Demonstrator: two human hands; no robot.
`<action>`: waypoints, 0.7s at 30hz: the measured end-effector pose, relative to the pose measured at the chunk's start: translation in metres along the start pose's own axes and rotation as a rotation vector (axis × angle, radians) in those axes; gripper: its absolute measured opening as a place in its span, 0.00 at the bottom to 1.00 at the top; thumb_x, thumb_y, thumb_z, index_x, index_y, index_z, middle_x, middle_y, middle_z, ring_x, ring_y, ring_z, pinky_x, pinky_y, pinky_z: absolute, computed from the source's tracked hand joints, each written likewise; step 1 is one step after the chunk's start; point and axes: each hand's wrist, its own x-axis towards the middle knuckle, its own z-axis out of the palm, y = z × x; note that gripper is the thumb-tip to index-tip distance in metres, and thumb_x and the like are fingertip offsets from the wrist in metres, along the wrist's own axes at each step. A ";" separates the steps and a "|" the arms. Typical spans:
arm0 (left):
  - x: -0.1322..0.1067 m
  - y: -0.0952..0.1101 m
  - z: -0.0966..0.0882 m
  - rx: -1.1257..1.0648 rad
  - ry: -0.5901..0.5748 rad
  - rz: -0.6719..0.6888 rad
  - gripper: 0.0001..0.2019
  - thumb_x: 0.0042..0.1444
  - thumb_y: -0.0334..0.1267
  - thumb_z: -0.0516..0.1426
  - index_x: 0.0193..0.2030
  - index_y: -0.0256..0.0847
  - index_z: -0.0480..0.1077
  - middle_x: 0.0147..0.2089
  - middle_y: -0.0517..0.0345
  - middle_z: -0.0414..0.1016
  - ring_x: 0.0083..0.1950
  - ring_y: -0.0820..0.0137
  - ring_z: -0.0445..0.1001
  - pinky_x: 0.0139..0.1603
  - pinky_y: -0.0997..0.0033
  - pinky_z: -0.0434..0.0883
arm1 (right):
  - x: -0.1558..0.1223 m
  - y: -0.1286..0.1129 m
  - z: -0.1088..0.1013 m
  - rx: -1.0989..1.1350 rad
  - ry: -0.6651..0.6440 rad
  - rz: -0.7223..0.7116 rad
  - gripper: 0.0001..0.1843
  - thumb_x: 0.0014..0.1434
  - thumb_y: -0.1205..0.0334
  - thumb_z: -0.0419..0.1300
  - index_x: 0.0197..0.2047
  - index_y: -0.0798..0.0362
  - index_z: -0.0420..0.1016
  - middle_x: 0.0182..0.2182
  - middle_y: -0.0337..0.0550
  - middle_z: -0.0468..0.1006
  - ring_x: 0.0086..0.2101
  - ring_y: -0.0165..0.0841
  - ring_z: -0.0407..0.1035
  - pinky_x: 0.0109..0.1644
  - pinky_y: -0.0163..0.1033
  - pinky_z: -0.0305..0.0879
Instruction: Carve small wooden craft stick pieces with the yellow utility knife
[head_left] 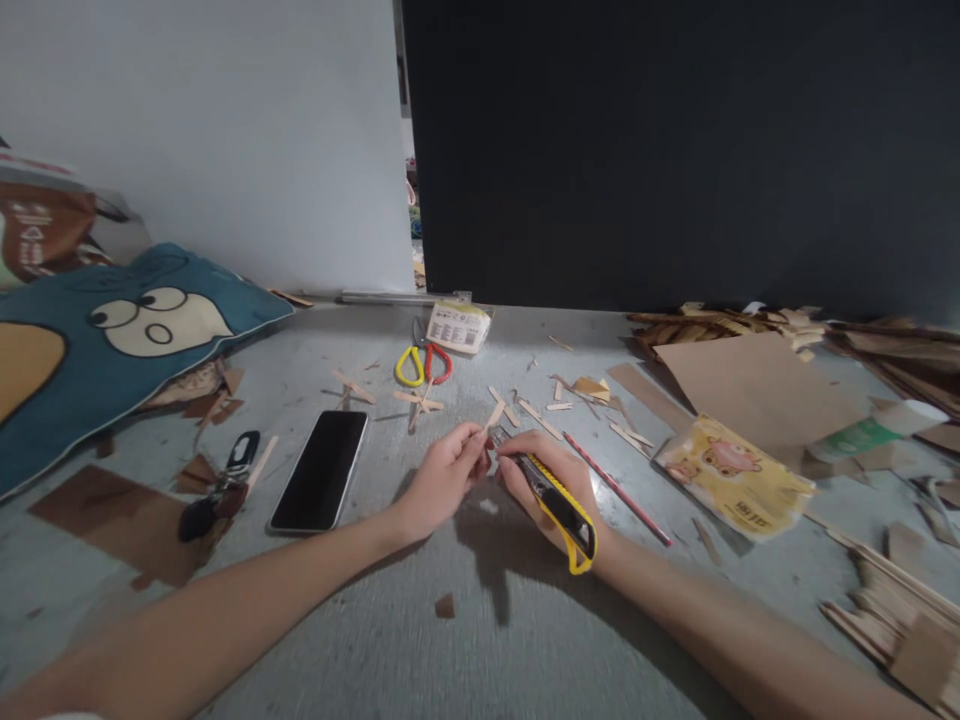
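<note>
My left hand [448,467] pinches a short wooden craft stick [495,414], whose pale end sticks up past the fingertips. Close beside it, my right hand [551,480] is closed around a yellow and black utility knife [561,505]. The knife's front end points toward the stick; whether the blade touches the wood I cannot make out. Just beyond the hands lie cut stick pieces [538,418] and small crossed sticks [418,402]. Scissors [424,364] with one yellow and one red handle rest farther back. To the right of my right hand is a red pencil [616,488].
A black phone [321,470] lies left of my hands, with keys [219,490] and brown cardboard [112,520] beyond it. A blue pillow [150,340] sits far left. A yellow packet [735,478] and cardboard scraps [750,385] cover the right. White and black panels [675,150] stand behind.
</note>
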 end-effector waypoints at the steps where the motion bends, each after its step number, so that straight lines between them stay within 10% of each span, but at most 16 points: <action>1: 0.000 0.000 -0.001 0.029 0.015 0.014 0.22 0.66 0.61 0.54 0.36 0.42 0.64 0.26 0.68 0.60 0.25 0.75 0.58 0.25 0.75 0.56 | 0.001 0.000 -0.001 -0.011 -0.020 -0.016 0.03 0.69 0.63 0.61 0.44 0.48 0.77 0.37 0.44 0.84 0.35 0.37 0.80 0.41 0.43 0.79; 11: -0.009 -0.002 -0.003 0.502 0.182 0.278 0.13 0.72 0.45 0.48 0.38 0.43 0.65 0.27 0.66 0.65 0.28 0.71 0.66 0.31 0.71 0.60 | -0.010 0.007 0.005 -0.057 -0.020 -0.075 0.09 0.68 0.65 0.63 0.50 0.46 0.76 0.41 0.43 0.85 0.35 0.35 0.83 0.40 0.38 0.80; 21: -0.007 -0.003 -0.001 0.367 0.172 0.183 0.16 0.71 0.51 0.49 0.35 0.44 0.64 0.25 0.66 0.64 0.27 0.71 0.64 0.30 0.72 0.61 | -0.011 -0.004 0.008 -0.014 -0.010 0.124 0.05 0.68 0.59 0.64 0.47 0.48 0.77 0.33 0.41 0.85 0.30 0.35 0.81 0.35 0.38 0.79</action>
